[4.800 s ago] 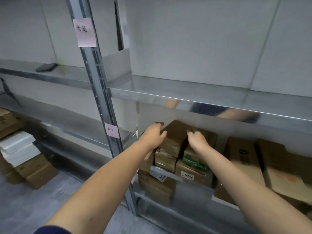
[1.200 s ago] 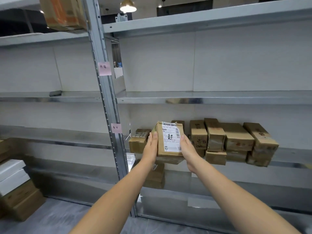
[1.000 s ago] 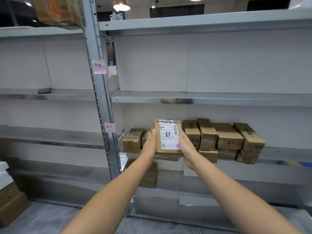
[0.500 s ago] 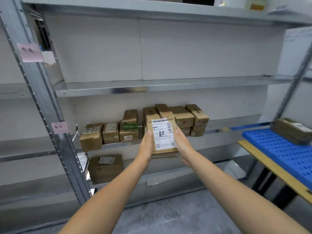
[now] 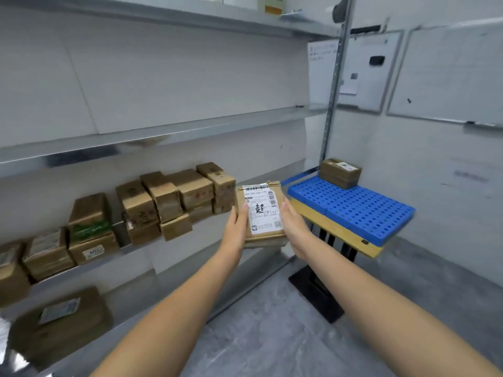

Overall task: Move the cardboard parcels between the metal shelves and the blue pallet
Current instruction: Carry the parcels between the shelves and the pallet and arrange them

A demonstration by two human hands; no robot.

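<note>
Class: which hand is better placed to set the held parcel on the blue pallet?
Probably the right hand: it holds the parcel on the side facing the blue pallet; the left hand is on the shelf side.

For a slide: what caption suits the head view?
Left hand and right hand hold a labelled cardboard parcel between the stocked metal shelf and the blue pallet.

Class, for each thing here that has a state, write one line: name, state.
labelled parcel, held aloft between both hands
left hand, holds its left side
right hand, holds its right side
blue pallet, bears a parcel stack at far corner
shelf parcels, piled side by side
</note>
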